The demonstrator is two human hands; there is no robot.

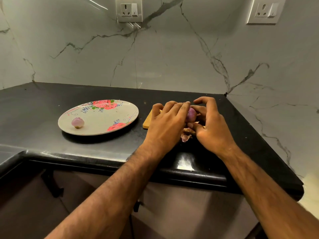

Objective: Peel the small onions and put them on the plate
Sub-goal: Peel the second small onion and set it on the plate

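Observation:
A small purple onion (192, 114) sits between both my hands above a wooden board (147, 121). My left hand (168, 123) grips it from the left with the fingers curled over its top. My right hand (209, 125) holds it from the right, thumb beneath. Loose onion skins (186, 136) lie under the hands on the black counter. To the left, a flowered plate (103, 118) carries one peeled small onion (78, 122) near its front-left rim. Most of the board is hidden by my hands.
The black counter (51, 104) runs to a marble wall behind and on the right. Its rounded front edge (120, 161) lies just below my wrists. Two wall sockets (129, 9) (265, 11) sit high up. Cabinet fronts are below the counter.

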